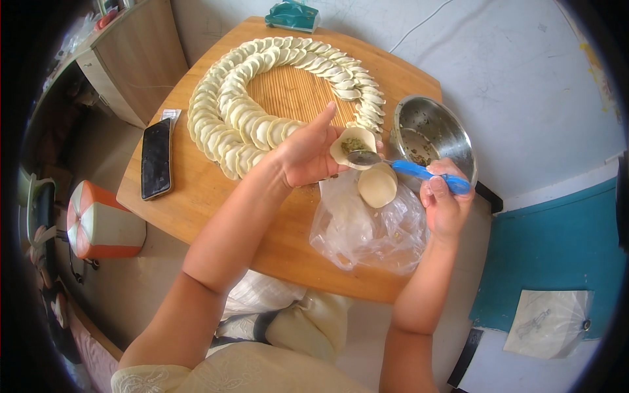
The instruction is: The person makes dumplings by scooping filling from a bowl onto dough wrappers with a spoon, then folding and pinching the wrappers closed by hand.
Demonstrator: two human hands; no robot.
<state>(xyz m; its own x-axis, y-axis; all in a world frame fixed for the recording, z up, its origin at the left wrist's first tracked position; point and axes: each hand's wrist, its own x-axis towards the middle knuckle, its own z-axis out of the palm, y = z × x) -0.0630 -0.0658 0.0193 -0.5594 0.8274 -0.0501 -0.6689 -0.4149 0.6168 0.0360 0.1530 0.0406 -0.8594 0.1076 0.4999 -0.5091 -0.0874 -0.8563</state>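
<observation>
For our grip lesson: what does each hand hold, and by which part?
Left hand: dough wrapper, supported from underneath. Right hand: spoon, by its blue handle.

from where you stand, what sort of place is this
Probably a room in a home: a wooden table bearing rows of folded dumplings, a steel bowl with bits of filling, and a pale cabinet nearby.

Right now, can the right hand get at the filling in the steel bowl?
Probably yes: the right hand grips the blue-handled spoon close to the steel bowl, whose top is uncovered, and the filling inside shows, so the way looks free.
</observation>
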